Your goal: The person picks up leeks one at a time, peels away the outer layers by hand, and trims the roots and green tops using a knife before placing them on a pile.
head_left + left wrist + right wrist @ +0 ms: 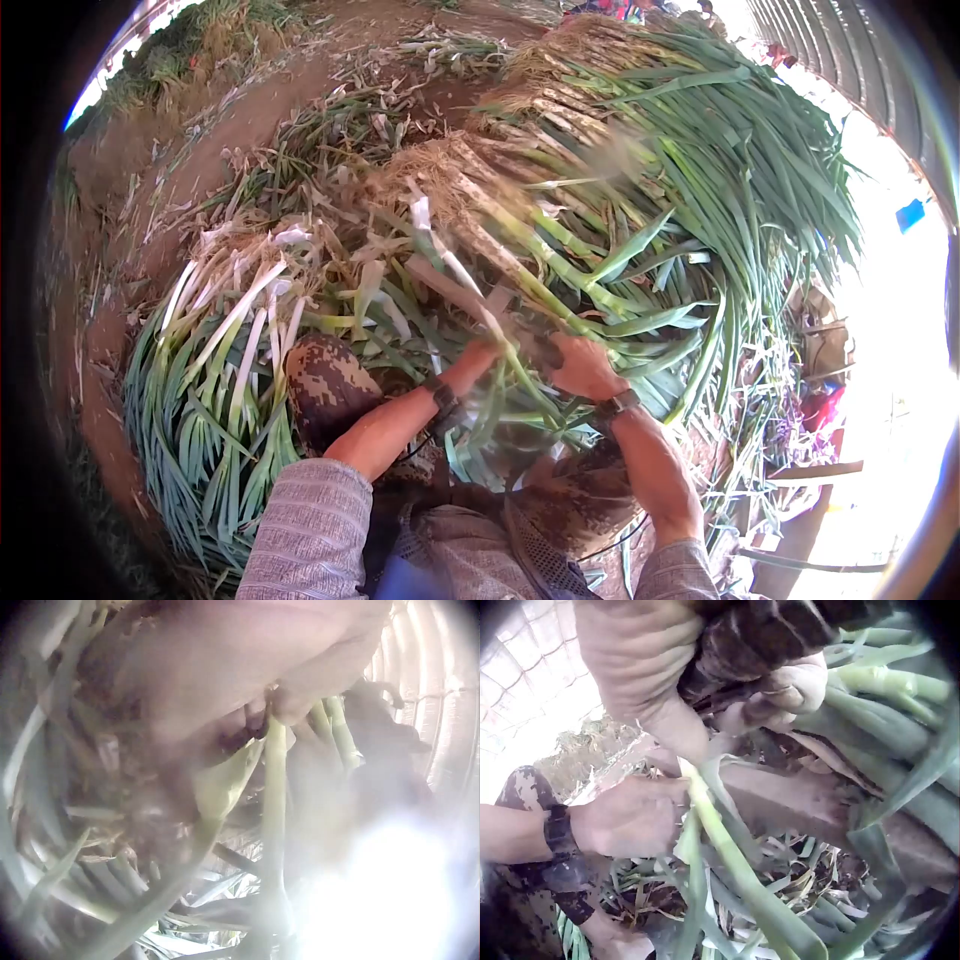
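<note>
Leeks with pale stems (225, 330) lie leftmost on the earth floor (270, 110). Mid-floor, the left hand (478, 362) grips one leek (461, 276); the right hand (585, 370), just beside, I cannot tell. Rightward, heaped leeks (740, 120) lie below a ribbed wall (840, 40).

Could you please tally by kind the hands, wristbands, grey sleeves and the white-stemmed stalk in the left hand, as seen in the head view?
Hands: 2, the left hand and the right hand
Wristbands: 2, one on each wrist
Grey sleeves: 2
White-stemmed stalk in the left hand: 1
Total: 7
</note>
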A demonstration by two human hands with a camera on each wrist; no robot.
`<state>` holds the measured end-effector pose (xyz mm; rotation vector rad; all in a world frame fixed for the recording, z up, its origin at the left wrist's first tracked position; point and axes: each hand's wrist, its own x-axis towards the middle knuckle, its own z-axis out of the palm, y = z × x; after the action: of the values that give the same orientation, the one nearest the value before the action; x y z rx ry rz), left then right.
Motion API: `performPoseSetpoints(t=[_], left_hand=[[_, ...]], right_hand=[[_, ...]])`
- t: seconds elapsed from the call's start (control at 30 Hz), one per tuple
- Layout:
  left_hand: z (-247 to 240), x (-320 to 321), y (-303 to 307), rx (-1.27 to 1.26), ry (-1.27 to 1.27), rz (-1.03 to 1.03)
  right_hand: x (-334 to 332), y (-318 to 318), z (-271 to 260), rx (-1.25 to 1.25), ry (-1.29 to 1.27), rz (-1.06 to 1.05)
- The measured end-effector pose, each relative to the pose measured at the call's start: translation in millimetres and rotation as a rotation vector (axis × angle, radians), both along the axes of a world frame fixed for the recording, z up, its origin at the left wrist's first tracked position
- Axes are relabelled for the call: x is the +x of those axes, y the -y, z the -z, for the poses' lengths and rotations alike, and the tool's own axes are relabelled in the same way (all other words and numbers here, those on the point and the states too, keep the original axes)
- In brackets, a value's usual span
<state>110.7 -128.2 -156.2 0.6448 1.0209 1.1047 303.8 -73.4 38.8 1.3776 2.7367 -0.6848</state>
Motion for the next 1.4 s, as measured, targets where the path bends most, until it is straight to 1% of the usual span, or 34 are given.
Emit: performPoseSetpoints(t=[0.07, 0.13, 0.17, 0.23, 0.27, 0.3, 0.33, 0.37, 0.4, 0.43, 0.47, 0.5, 0.53, 0.6, 0.63, 0.67, 0.7, 0.73, 0.77, 0.83, 0.87, 0.9, 0.97, 1.0, 1.03, 1.07, 1.1, 1.13, 1.17, 1.2, 1.27, 1.3, 1.37, 1.4], left_hand=[[-3.8, 0.1, 4.0, 0.001, -0.014, 0.028], [-4.4, 4.2, 4.2, -0.009, -0.255, 0.118], [-4.4, 8.4, 4.8, -0.008, -0.257, 0.12], [14.9, 19.2, 10.2, -0.191, -0.262, 0.123], [24.3, 22.3, 12.7, -0.111, -0.238, 0.092], [37.1, 24.1, 14.5, -0.113, -0.238, 0.093], [47.7, 25.9, 16.1, 0.103, -0.273, -0.004], [57.8, 28.5, 17.1, 0.32, -0.304, -0.1], [39.9, 27.9, 15.6, 0.32, -0.302, -0.095], [3.3, 23.3, 11.4, 0.063, -0.38, -0.018], [-19.2, 18.4, 5.6, -0.196, -0.455, 0.056], [-15.8, 12.7, 0.3, -0.197, -0.458, 0.055], [-9.0, 4.9, -3.2, -0.044, -0.616, 0.023], [-5.4, -6.7, -10.6, 0.256, -0.885, -0.038], [-24.6, -9.7, -11.6, 0.256, -0.889, -0.033], [-44.4, -12.1, -10.6, 0.115, -0.631, -0.17], [-56.9, -13.9, -10.3, -0.025, -0.37, -0.302], [-41.4, -20.0, -15.2, -0.023, -0.298, -0.372], [-39.2, -26.4, -17.1, -0.023, -0.307, -0.372], [-23.0, -41.6, -23.6, -0.017, -0.25, -0.469], [-11.1, -48.2, -29.7, -0.001, -0.076, -0.577], [-18.3, -55.7, -28.4, 0.003, -0.081, -0.571], [-39.9, -65.5, -23.6, -0.017, 0.094, -0.564], [-43.7, -65.8, -25.2, -0.026, 0.025, -0.605], [-48.1, -65.8, -28.4, -0.021, 0.021, -0.604], [-51.7, -65.0, -30.5, 0.05, -0.025, -0.675], [-56.5, -64.1, -30.6, 0.121, -0.072, -0.746], [-61.1, -63.6, -29.3, 0.123, -0.075, -0.747], [-65.7, -63.1, -28.5, 0.089, 0.031, -0.799], [-69.2, -62.7, -28.7, 0.056, 0.139, -0.847], [-68.8, -64.4, -30.5, 0.034, 0.144, -0.863], [-71.8, -63.7, -29.7, 0.007, 0.151, -0.885], [-76.9, -58.4, -28.6, 0.009, 0.16, -0.881], [-79.2, -54.9, -29.2, -0.005, 0.133, -0.868]], right_hand=[[-9.5, 1.4, -8.3, -0.044, -0.006, 0.004], [-15.5, 1.5, -18.1, -0.063, 0.06, 0.086], [-14.0, 1.9, -15.7, -0.061, 0.058, 0.088], [-12.7, 3.1, -8.7, 0.099, -0.23, -0.055], [-11.8, 1.9, -7.8, 0.098, -0.232, -0.056], [-9.7, 0.9, -8.4, 0.037, -0.16, -0.01], [-6.3, 1.0, -9.1, -0.024, -0.087, 0.04], [-2.7, 2.5, -10.2, -0.026, -0.085, 0.045], [0.3, 4.2, -12.1, -0.02, -0.043, 0.004], [2.9, 5.3, -14.5, -0.014, -0.001, -0.041], [6.6, 6.6, -17.0, -0.015, -0.001, -0.042], [11.7, 9.1, -19.2, -0.061, -0.013, -0.019], [16.9, 11.7, -20.2, -0.11, -0.027, 0.006], [29.7, 16.0, -19.7, -0.09, -0.054, -0.007], [35.6, 16.9, -21.2, -0.064, -0.078, -0.021], [39.6, 14.9, -24.7, -0.122, -0.06, -0.037], [42.7, 16.8, -27.9, -0.121, -0.068, -0.032], [44.6, 18.7, -31.1, -0.146, -0.034, -0.018], [46.1, 20.0, -32.1, -0.173, -0.001, -0.008], [51.6, 22.5, -23.7, -0.159, 0.012, -0.021], [53.5, 23.2, -19.6, -0.141, 0.036, -0.028], [55.1, 23.1, -17.9, -0.139, 0.03, -0.022], [59.1, 21.8, -16.4, -0.053, -0.019, -0.011], [62.0, 19.8, -16.7, -0.05, -0.022, -0.01], [65.8, 16.8, -17.6, -0.011, -0.038, 0.051], [67.9, 15.2, -18.0, 0.026, -0.053, 0.113], [67.2, 14.1, -20.5, 0.026, -0.057, 0.112], [65.9, 13.0, -24.4, 0.003, 0.016, 0.173], [65.3, 12.4, -26.7, -0.018, 0.089, 0.234], [67.5, 11.6, -20.8, -0.015, 0.086, 0.236], [75.6, 9.9, -4.3, 0.041, 0.05, 0.219], [75.8, 12.5, -8.0, 0.042, 0.052, 0.221], [74.9, 17.0, -15.7, -0.048, 0.09, 0.189], [75.1, 17.2, -15.5, -0.046, 0.09, 0.189]])
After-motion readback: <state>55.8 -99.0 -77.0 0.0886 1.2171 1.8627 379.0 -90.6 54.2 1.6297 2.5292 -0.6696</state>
